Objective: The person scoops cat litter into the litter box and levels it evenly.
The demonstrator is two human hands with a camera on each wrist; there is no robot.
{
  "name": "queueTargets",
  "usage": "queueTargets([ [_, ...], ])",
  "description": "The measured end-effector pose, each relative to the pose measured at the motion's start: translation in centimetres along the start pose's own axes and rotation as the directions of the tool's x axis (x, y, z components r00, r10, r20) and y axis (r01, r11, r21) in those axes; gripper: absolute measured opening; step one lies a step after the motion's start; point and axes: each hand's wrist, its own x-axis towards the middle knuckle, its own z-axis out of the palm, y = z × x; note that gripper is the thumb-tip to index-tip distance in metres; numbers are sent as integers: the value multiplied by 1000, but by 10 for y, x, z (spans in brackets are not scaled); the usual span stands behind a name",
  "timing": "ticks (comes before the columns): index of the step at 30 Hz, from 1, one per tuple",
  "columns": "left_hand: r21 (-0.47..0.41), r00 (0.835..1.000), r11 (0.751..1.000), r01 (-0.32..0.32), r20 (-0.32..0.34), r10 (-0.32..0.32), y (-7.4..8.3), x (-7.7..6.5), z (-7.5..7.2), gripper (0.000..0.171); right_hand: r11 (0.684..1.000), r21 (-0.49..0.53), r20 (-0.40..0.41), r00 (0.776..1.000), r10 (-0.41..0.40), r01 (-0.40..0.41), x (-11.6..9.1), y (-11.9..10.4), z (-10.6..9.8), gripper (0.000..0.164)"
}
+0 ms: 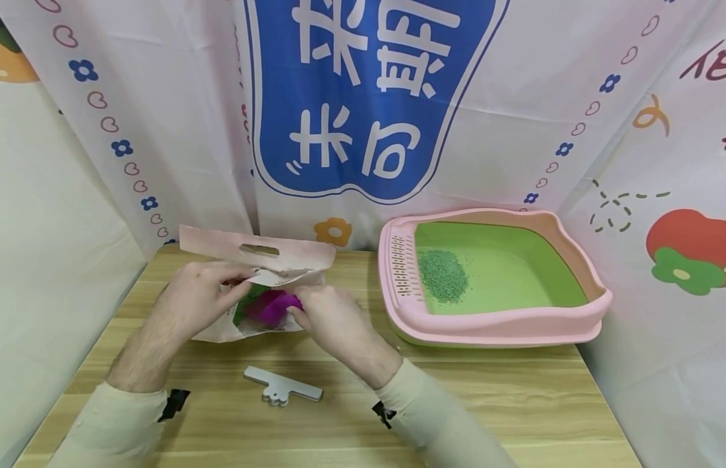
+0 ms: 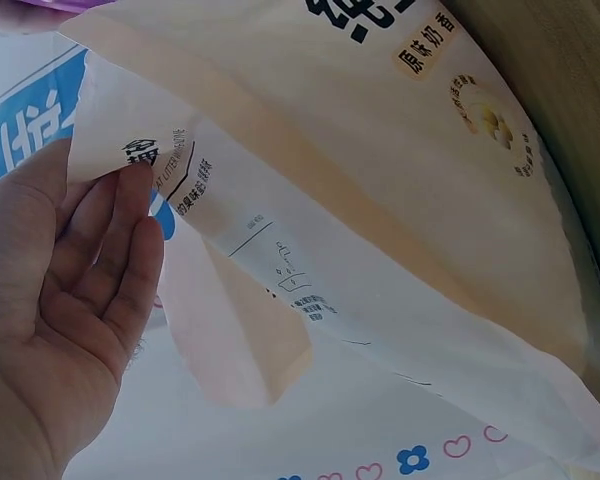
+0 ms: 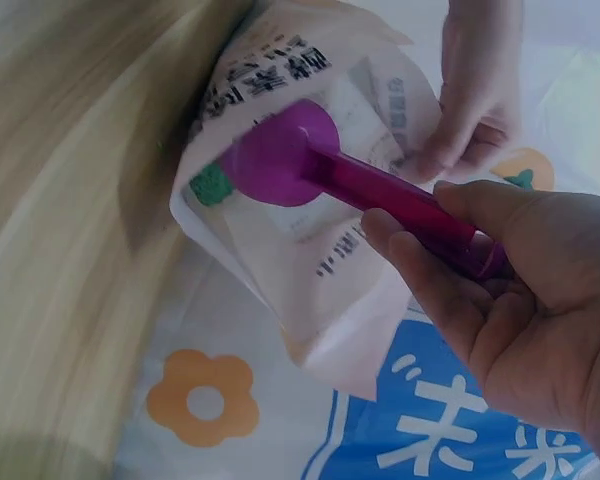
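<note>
A pale pink paper bag of cat litter [image 1: 207,242] with a slotted handle leans at the back left of the table, its mouth held wide. My left hand [image 1: 193,299] pinches the bag's upper edge, which the left wrist view shows between thumb and fingers [image 2: 130,230]. A purple plastic scoop [image 3: 280,165] has its round bowl inside the bag mouth. My right hand [image 3: 520,290] grips the scoop's handle, thumb on one side and fingers round the other. Green litter [image 3: 212,185] shows inside the bag beside the scoop's bowl.
A pink-rimmed green litter box [image 1: 497,326] stands at the right, with a patch of green granules [image 1: 443,276] on its floor near the slotted side. In front of the bag lies a silver clip [image 1: 283,385]. Printed cloth [image 1: 491,143] hangs behind the table [image 1: 316,429].
</note>
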Motion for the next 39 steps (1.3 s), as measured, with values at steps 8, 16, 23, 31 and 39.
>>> queueTargets([
  [8, 3, 998, 999, -41, -47, 41, -3, 0, 1, 18, 999, 0, -30, 999, 33, -33, 4, -11, 16, 18],
  [16, 9, 996, 999, -48, -73, 48, -3, 3, 0, 19, 1000, -6, -45, 999, 15, -16, 12, -18, 22, 18],
  [23, 17, 993, 997, -74, -87, 75, -4, 4, 1, 23, 999, -43, -86, 996, 3, -7, 16, -24, 32, 20],
  [31, 14, 988, 994, -107, -111, 108, -7, 5, -1, 24, 999, -52, -116, 993, 3, -9, 15, -26, 40, 19],
  [39, -40, 994, 998, -49, -97, 45, -8, 1, -9, 30, 999, -26, -112, 993, 38, -41, 5, -28, 33, 23],
])
